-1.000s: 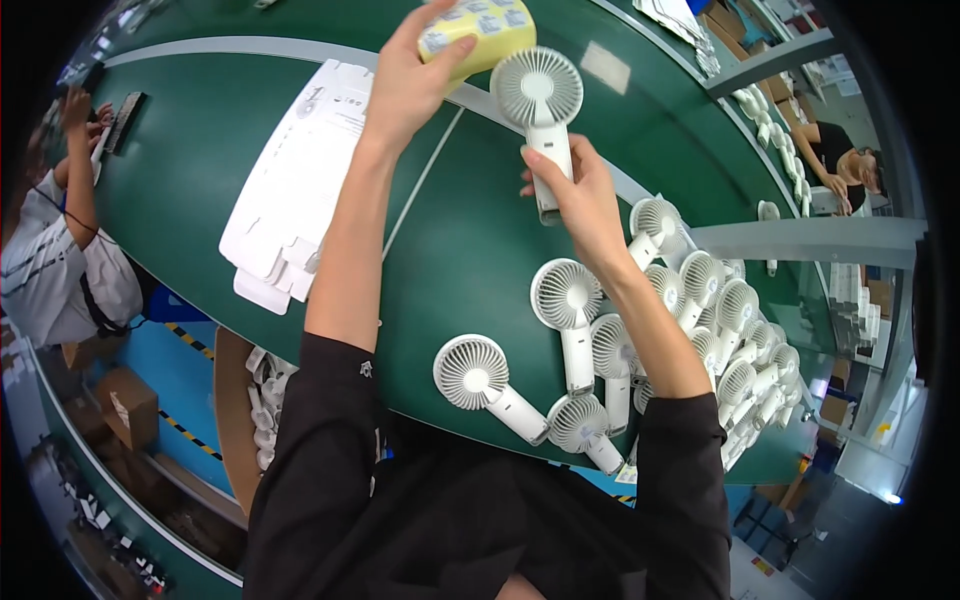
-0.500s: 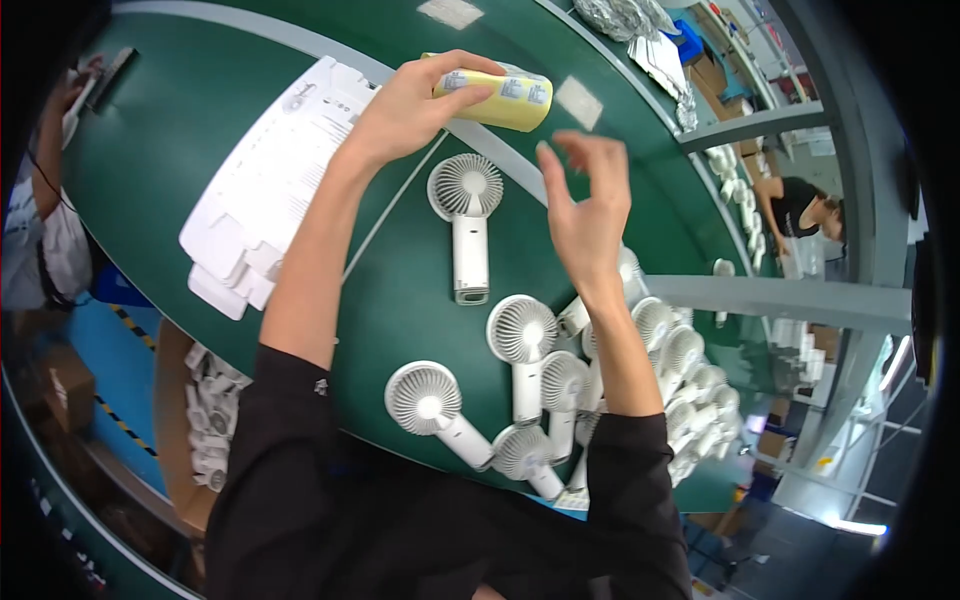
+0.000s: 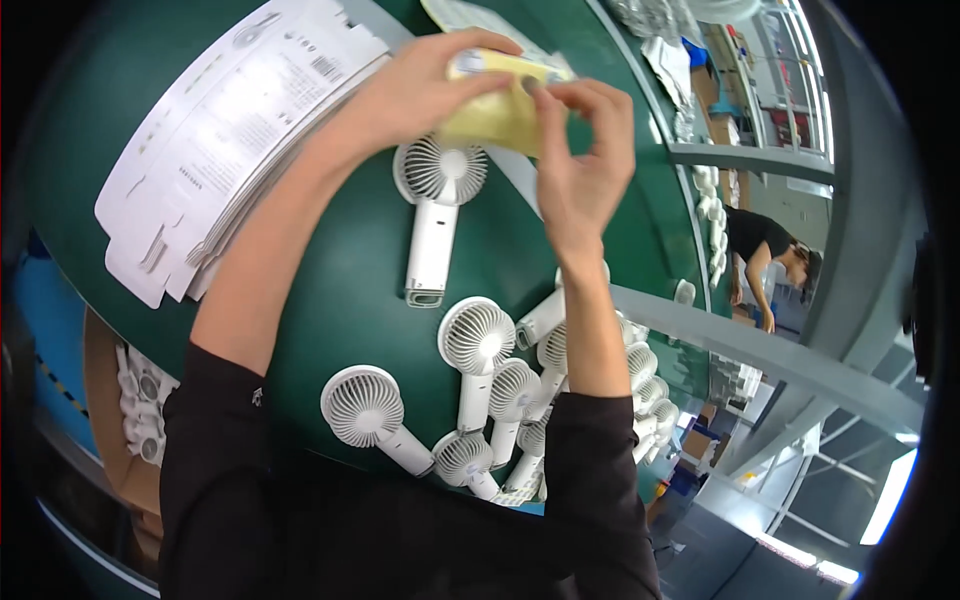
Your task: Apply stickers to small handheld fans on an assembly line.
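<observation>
My left hand (image 3: 425,90) holds a small yellow box (image 3: 497,112) above the green table (image 3: 350,290). My right hand (image 3: 585,165) pinches the box's right end with its fingertips. Directly below the box lies a white hand-held fan (image 3: 435,215), head toward the box, handle pointing at me. Nearer to me lie several more white fans (image 3: 475,345), one of them (image 3: 368,412) at the table's near edge.
A stack of flat white printed cartons (image 3: 235,130) lies at the left on the table. A cardboard box with white parts (image 3: 135,400) stands below the table's left edge. Another person (image 3: 765,255) bends over at the far right beside a grey beam (image 3: 760,355).
My right hand set the fan down on the table and rose to the yellow box. My left hand brought the box closer. The view shifted so everything looks nearer.
</observation>
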